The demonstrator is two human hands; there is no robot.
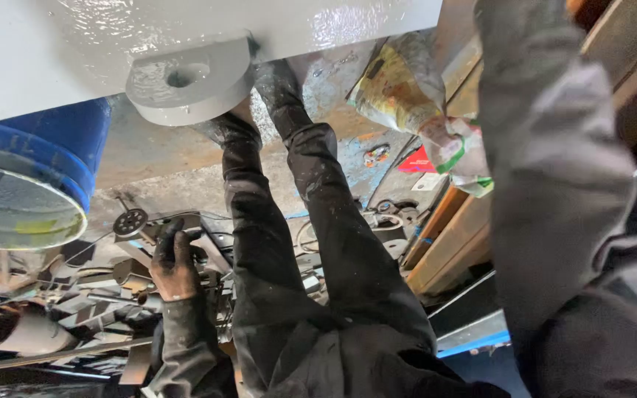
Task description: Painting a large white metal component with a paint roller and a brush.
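Hand (175, 265) on the left side hanging low beside the dark trouser legs (311, 243), fingers half curled, palm loose, nothing held. Scrap metal (75, 302) piled on the floor just under and to the left of that hand: flat bars, bent plates, a small toothed wheel (130, 221) a little past the fingertips. Long bars lying mostly left to right across the pile. Touching the pile or only just above it? Cannot tell.

Right sleeve (554, 162) raised high along the right edge, well apart from the pile, so left hand much nearer. Right hand hard to pick out (maybe inside the stained bundle of cloth (422, 110) beside the sleeve); grip not clear. Overhead, grey painted beam (53, 51) with a round holed lug (189, 81), blue barrel (31, 162) at the left edge.
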